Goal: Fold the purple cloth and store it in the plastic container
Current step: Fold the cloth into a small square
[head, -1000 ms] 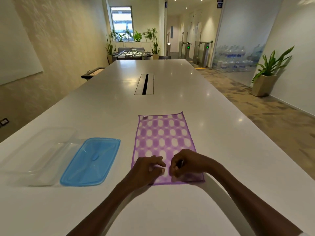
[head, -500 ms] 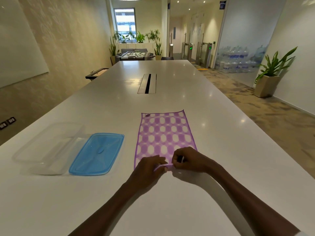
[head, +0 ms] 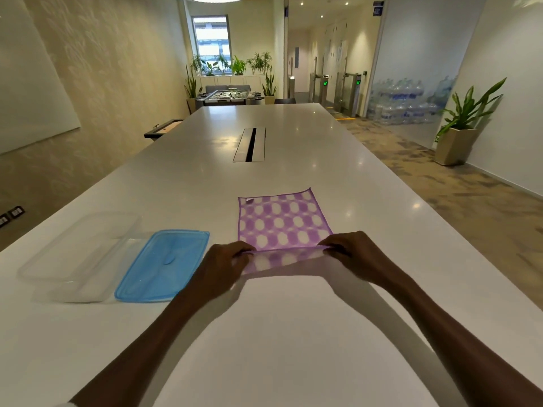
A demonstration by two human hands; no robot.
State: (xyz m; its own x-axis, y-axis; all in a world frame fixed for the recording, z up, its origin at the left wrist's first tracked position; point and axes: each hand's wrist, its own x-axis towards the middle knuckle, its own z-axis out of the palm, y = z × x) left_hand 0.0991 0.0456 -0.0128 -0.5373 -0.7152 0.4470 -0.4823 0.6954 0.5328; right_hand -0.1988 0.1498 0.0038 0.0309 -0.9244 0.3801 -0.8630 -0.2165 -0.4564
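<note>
A purple cloth (head: 282,221) with white oval dots lies on the white table (head: 264,333) in front of me. Its near edge is lifted off the table and stretched between my hands, with the underside facing me. My left hand (head: 226,265) pinches the near left corner. My right hand (head: 349,254) pinches the near right corner. To the left stands the clear plastic container (head: 76,257), uncovered, and its blue lid (head: 164,265) lies flat beside it, between the container and my left hand.
A long cable slot (head: 249,143) is set into the table's middle, farther back. A potted plant (head: 458,133) stands on the floor at the right, off the table. The table's right edge runs close to the cloth.
My hands were together at the middle of the cloth's near edge. They have slid apart to its two near corners and raised that edge off the table.
</note>
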